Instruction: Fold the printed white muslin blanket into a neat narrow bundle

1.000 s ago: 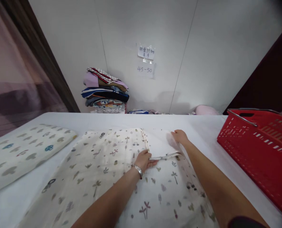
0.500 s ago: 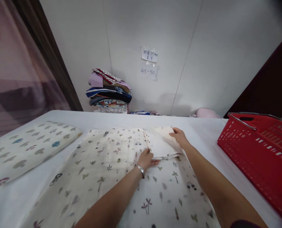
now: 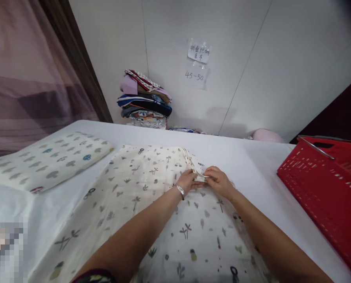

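Observation:
A cream cloth (image 3: 128,200) printed with palms, cacti and pineapples lies spread over the white table. My left hand (image 3: 189,181), with a silver bracelet at the wrist, grips the gathered layers at the cloth's upper right part. Right beside it, my right hand (image 3: 219,180) pinches the folded edge between thumb and fingers. The hands almost meet, and a small bunched flap of cloth shows between them. To the left, apart from both hands, rests a folded cloth with grey clouds (image 3: 54,157).
A red plastic basket (image 3: 317,188) with a metal handle stands on the right. Against the wall rises a stack of folded fabrics (image 3: 146,98). Paper notes (image 3: 197,55) are taped above the white table (image 3: 252,161). Curtains (image 3: 42,78) hang at the left.
My right hand has moved left and down toward my left hand, carrying the cloth's upper right corner over. The pale underside that lay exposed there is now mostly covered. The view has tilted down.

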A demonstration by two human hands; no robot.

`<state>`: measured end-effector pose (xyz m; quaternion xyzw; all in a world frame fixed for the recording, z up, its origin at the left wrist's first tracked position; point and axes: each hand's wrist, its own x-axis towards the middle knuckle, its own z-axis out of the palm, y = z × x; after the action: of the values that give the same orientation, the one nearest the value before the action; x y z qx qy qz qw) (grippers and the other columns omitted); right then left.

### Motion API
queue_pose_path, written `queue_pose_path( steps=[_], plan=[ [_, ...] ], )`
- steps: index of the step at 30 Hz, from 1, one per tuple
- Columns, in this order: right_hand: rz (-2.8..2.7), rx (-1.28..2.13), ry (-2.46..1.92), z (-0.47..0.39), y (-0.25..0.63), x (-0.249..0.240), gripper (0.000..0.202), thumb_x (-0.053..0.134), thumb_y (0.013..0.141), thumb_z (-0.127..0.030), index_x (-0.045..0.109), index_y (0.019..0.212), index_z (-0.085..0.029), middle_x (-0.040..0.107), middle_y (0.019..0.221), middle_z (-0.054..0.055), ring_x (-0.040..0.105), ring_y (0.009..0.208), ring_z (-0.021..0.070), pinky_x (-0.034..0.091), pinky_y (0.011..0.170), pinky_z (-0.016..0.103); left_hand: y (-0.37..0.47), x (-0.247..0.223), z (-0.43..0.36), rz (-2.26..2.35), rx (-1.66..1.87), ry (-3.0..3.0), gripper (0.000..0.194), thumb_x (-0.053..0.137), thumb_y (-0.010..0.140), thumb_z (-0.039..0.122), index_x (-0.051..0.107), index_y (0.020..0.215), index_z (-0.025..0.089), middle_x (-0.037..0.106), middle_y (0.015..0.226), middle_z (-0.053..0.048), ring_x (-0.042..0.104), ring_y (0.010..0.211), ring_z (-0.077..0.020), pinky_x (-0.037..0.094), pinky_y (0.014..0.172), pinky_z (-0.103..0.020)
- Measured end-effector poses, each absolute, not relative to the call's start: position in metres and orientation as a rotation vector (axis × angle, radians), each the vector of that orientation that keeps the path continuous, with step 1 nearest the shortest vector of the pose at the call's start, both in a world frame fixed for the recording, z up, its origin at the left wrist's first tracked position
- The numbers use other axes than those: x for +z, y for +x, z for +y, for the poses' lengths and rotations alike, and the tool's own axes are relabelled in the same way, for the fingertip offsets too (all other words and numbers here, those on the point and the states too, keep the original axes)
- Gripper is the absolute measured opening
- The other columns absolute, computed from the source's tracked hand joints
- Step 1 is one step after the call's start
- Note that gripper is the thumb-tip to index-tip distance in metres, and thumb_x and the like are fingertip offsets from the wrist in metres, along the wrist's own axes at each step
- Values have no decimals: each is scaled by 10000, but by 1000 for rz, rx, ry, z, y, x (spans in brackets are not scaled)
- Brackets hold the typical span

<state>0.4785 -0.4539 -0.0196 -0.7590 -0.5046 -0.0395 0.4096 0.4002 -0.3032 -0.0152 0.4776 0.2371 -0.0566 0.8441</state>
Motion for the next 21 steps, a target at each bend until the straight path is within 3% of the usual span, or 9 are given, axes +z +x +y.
queue_pose_path(
  steps=[11,18,21],
  plan=[
    [-1494,-270,-2082,-448,461,-7,348,423,805,-71,616,1061,-208,569,925,81,514,864,213,466,732,356,394,-6,-306,527,-111,1054,248,546,698,134,538,942,169,641,759,-27,638,578,-139,540,643,-286],
    [-1488,-221,-2143,-447,448,-3,334,531,814,-209,547,1147,-188,546,1018,111,496,930,250,457,795,407,388,4,-311,495,-109,1107,232,536,691,170,526,923,188,551,615,26,572,520,-104,484,562,-229],
    [-1412,-218,-2156,-448,452,-6,309,504,831,-199,549,1136,-177,552,1008,110,497,941,247,449,807,406,387,10,-314,472,-122,1158,279,538,701,185,508,977,211,475,536,76,535,486,-83,469,575,-211]
  ],
)
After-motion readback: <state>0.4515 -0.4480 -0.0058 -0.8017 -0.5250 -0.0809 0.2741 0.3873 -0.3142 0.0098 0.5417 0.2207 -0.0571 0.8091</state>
